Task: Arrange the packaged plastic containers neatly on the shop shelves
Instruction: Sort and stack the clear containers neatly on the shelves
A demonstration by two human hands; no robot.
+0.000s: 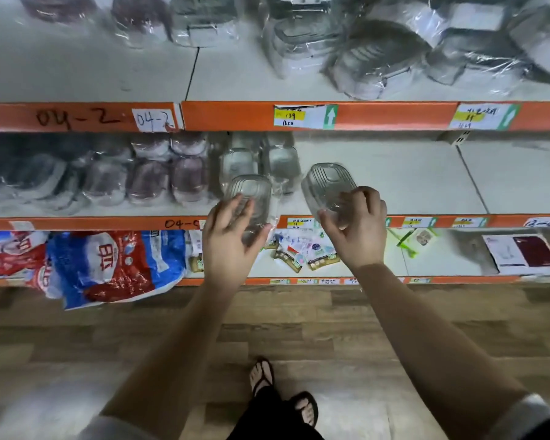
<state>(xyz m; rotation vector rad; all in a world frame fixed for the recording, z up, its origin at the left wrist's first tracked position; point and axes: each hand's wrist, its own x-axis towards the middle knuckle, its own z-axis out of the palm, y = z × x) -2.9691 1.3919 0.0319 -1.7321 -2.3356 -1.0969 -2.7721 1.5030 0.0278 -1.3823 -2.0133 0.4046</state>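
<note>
My left hand (232, 236) holds a clear wrapped plastic container (251, 195) at the front edge of the middle shelf (394, 179), fingers spread over its near end. My right hand (356, 223) grips a second clear wrapped container (327, 182) just to the right, tilted up off the shelf. Behind them stand two more clear containers (261, 160) in a row, then pinkish ones (169, 173) and dark grey ones (38, 176) further left.
The top shelf (108, 74) carries loosely piled wrapped containers (378, 55) at the right. The bottom shelf holds red and blue bags (108, 265), small packets (299, 252) and a box (527, 252). Orange shelf edges bear price labels (305, 117). Wood floor and my sandalled feet (283, 395) lie below.
</note>
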